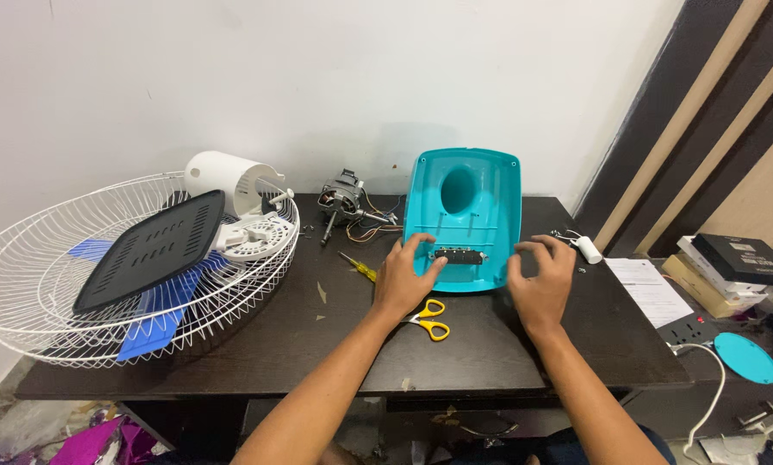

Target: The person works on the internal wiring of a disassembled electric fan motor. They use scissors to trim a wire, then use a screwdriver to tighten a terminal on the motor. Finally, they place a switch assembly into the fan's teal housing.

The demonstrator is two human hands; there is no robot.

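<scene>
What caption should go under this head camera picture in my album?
Two hands, left hand and right hand, rest on a teal fan base shell on a dark table.

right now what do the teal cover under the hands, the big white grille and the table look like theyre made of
Teal cover: likely moulded plastic, smooth with a soft sheen, with moulded ribs and a round opening. Both the left hand and the right hand rest on it.
White grille: apparently thin metal wire, coated white.
Table: dark brown, matte, probably wood or laminate; the pictures leave it open.
</scene>
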